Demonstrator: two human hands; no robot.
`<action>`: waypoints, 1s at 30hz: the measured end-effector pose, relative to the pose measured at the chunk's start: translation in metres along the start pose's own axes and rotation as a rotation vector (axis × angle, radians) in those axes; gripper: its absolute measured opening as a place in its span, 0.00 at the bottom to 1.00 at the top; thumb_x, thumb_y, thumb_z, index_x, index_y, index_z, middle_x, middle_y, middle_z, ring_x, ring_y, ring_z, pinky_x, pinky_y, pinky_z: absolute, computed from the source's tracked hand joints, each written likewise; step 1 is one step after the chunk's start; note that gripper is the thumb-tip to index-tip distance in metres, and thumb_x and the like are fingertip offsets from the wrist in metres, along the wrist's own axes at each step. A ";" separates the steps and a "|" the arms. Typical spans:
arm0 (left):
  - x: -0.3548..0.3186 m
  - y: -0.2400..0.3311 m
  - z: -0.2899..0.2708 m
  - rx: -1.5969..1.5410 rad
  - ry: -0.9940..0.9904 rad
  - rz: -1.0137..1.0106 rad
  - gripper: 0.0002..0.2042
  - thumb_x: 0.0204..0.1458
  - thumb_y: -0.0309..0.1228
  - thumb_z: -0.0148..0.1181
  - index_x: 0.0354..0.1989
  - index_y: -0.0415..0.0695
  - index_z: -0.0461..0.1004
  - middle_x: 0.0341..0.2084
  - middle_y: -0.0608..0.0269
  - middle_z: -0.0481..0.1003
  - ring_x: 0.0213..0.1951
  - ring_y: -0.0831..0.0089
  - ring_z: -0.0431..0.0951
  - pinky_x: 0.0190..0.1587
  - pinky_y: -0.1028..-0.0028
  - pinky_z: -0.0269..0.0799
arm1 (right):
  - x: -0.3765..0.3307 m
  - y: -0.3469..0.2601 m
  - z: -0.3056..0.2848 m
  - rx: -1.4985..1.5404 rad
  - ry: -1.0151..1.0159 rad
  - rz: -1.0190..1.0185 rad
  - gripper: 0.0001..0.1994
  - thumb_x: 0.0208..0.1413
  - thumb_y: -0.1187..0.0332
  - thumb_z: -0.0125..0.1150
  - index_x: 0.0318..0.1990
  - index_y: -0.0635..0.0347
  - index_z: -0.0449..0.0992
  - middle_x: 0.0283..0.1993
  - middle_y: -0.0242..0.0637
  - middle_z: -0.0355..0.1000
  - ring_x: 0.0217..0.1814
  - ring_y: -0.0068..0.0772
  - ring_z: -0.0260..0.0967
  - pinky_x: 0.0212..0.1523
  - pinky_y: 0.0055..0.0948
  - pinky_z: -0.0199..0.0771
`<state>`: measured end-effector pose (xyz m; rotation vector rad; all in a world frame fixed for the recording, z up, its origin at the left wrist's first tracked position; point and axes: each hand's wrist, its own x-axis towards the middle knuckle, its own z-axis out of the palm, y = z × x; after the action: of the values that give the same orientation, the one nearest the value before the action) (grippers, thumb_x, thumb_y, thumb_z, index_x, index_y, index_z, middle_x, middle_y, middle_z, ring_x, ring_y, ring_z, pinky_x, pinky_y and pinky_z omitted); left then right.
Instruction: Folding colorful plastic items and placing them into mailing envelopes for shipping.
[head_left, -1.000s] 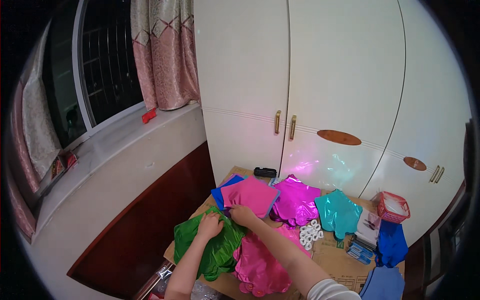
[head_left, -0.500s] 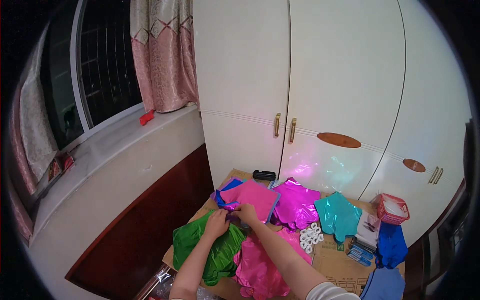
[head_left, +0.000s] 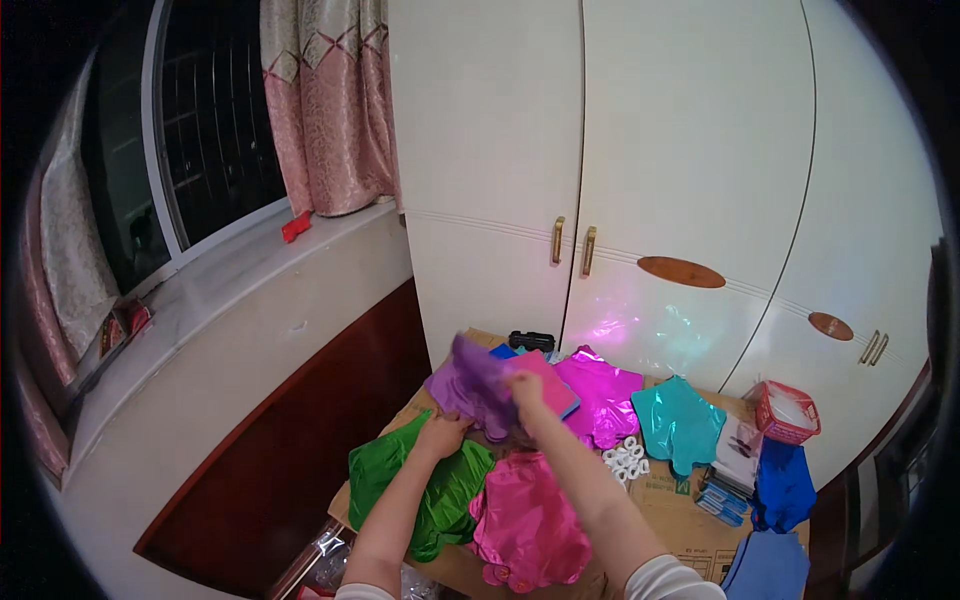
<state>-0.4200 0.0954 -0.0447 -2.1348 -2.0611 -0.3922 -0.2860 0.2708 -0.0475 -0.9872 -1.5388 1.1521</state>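
Observation:
A purple foil balloon [head_left: 468, 392], flat and partly lifted, is smeared by motion above the far left of the cardboard. My right hand [head_left: 528, 392] is closed on its right side. At its lower edge my left hand [head_left: 444, 434] has its fingers curled on the foil, just beyond a crumpled green foil balloon [head_left: 425, 500]. A bright pink foil balloon [head_left: 530, 520] lies nearest me, between my forearms. Behind my right hand is a stack topped by a pink foil sheet [head_left: 548, 375], with blue showing at its edges.
Cardboard [head_left: 655, 515] covers the surface. On it lie a magenta balloon [head_left: 605, 395], a teal star-shaped one [head_left: 680, 425], white rings [head_left: 626, 460], blue packets [head_left: 722, 503], blue foil [head_left: 783, 490], a pink basket [head_left: 788, 412] and a black object [head_left: 531, 341]. Cabinet doors [head_left: 680, 150] rise behind.
The purple balloon has come up off the stack and spread out to the left. My right hand has moved up and right, away from my left hand, which stays low.

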 end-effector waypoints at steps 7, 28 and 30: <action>-0.014 -0.006 0.002 -0.016 -0.023 -0.070 0.15 0.53 0.34 0.46 0.48 0.56 0.72 0.41 0.53 0.72 0.47 0.58 0.71 0.55 0.52 0.59 | 0.001 -0.162 -0.107 -0.189 0.360 -0.482 0.08 0.49 0.68 0.59 0.29 0.65 0.74 0.22 0.44 0.70 0.24 0.36 0.68 0.29 0.32 0.66; -0.266 0.000 -0.077 -0.307 0.095 -0.509 0.13 0.50 0.33 0.53 0.44 0.46 0.75 0.52 0.49 0.68 0.55 0.54 0.66 0.59 0.45 0.47 | -0.296 -0.081 0.080 -0.740 -0.569 -1.007 0.05 0.42 0.68 0.55 0.23 0.58 0.74 0.28 0.35 0.68 0.32 0.36 0.70 0.31 0.30 0.73; -0.268 0.002 -0.077 -0.341 0.105 -0.526 0.13 0.50 0.32 0.52 0.43 0.46 0.76 0.51 0.48 0.68 0.55 0.54 0.66 0.60 0.47 0.48 | -0.297 -0.076 0.087 -0.703 -0.580 -1.010 0.06 0.40 0.66 0.57 0.22 0.58 0.75 0.29 0.35 0.68 0.32 0.35 0.69 0.31 0.30 0.72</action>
<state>-0.4302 -0.1835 -0.0483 -1.6320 -2.6257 -0.9562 -0.3062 -0.0473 -0.0470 -0.1253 -2.5544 0.1331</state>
